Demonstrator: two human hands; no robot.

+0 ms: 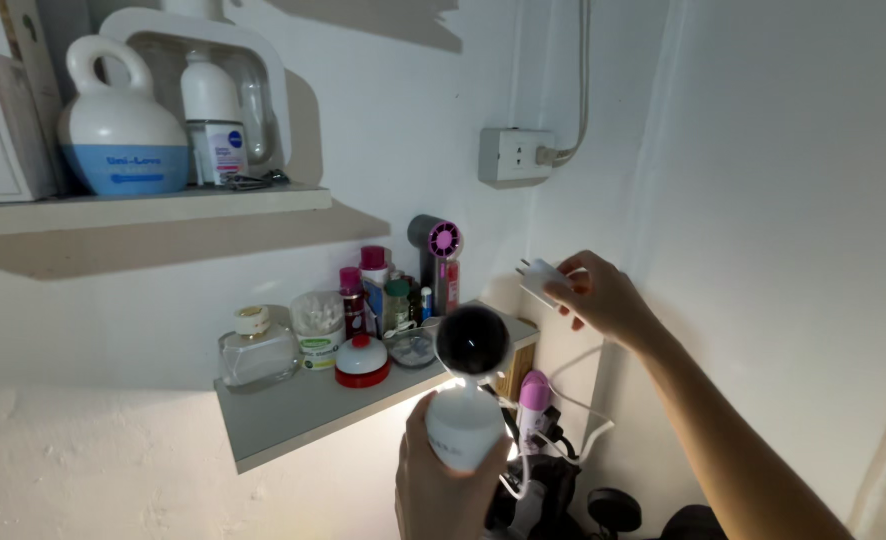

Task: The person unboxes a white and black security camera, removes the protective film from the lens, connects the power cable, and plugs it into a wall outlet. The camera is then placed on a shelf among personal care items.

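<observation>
My left hand [441, 485] grips the white handle of a small device with a round black head [471, 340], held upright in front of the lower shelf [293, 410]. A white cable runs from it toward the right. My right hand [603, 297] holds a white plug adapter [539, 280] with its prongs pointing up-left, raised below a white wall socket [515, 156] that has another cord plugged into it.
The lower shelf carries a glass bottle [257, 350], a cotton swab jar [317, 325], a red and white bell [362, 362], small bottles and a grey hair dryer [435, 245]. An upper shelf [143, 212] holds a white and blue jug [121, 128] and bottles. A pink item [534, 395] hangs below.
</observation>
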